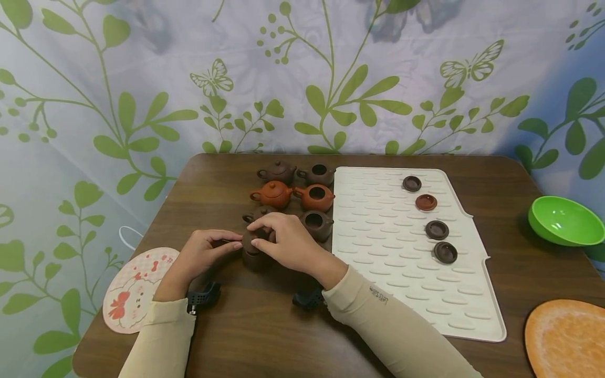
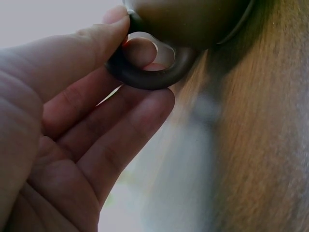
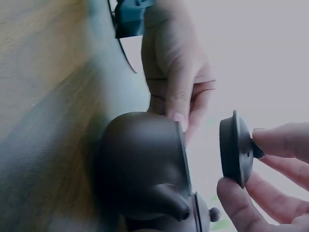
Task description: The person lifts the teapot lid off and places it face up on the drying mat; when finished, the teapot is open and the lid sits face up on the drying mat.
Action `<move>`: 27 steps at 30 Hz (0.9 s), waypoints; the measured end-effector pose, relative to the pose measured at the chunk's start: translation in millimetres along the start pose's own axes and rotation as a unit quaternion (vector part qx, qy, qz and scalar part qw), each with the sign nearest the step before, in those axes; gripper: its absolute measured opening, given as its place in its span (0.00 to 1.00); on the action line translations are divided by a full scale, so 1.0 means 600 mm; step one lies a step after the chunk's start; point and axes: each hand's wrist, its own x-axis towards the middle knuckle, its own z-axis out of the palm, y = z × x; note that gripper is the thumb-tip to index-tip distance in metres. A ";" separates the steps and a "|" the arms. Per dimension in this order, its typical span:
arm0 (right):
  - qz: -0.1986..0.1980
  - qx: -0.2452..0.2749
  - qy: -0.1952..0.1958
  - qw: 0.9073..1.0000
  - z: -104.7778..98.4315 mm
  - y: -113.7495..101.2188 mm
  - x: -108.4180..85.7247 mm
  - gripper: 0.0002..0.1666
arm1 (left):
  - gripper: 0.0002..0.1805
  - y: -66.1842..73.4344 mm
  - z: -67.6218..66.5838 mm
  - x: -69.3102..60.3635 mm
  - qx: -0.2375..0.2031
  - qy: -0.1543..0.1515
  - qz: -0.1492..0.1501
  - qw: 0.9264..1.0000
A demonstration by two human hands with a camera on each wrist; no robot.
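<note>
Brown lid point(image 3: 231, 151) apart from teapot point(image 3: 140, 162) (right wrist view only).

– What's the teapot point(image 3: 135, 154) made of?
– Looks like smooth clay, faintly satiny, and the lid point(image 3: 229, 145) matches.
– And the table point(image 1: 260, 336)?
– Wood-grained, with a dull sheen. The bowl point(image 1: 562, 226) looks like glossy plastic; the mat point(image 1: 373, 236) is matt and ridged; the sleeves point(image 1: 397, 325) are matt cloth.

place: home-like setting, perhaps; signs: leaf-print backdrop point(image 1: 302, 79), wood-grain table point(image 1: 264, 325), teapots point(image 1: 272, 196)
</note>
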 end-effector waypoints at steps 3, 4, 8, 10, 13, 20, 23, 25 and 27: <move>0.015 0.034 -0.009 0.999 -0.011 0.002 0.000 0.21 | 0.09 0.002 0.001 0.001 -0.007 -0.001 0.001 1.000; 0.021 0.046 -0.014 0.999 -0.015 0.003 0.000 0.22 | 0.09 0.003 0.001 0.001 -0.009 -0.001 0.003 1.000; 0.032 0.084 -0.036 0.995 -0.034 0.007 -0.002 0.27 | 0.10 0.006 0.002 0.000 -0.017 -0.001 0.009 1.000; 0.025 0.090 -0.048 0.994 -0.043 0.011 -0.004 0.27 | 0.10 0.007 0.002 0.000 -0.018 -0.001 0.011 1.000; 0.012 0.087 -0.066 0.994 -0.059 0.016 -0.007 0.25 | 0.09 0.008 0.002 -0.001 -0.014 -0.002 0.011 1.000; 0.020 0.144 -0.077 0.986 -0.103 0.028 -0.020 0.23 | 0.09 0.004 0.002 -0.001 0.008 -0.001 0.005 1.000; 0.027 0.186 -0.074 0.979 -0.123 0.037 -0.030 0.26 | 0.09 0.004 0.001 -0.001 0.011 -0.004 0.001 1.000; 0.043 0.197 -0.068 0.977 -0.138 0.042 -0.038 0.29 | 0.09 0.004 0.001 -0.002 0.011 -0.005 -0.001 1.000; 0.062 0.205 -0.056 0.975 -0.155 0.047 -0.044 0.32 | 0.09 0.005 0.001 -0.003 0.013 -0.006 -0.001 1.000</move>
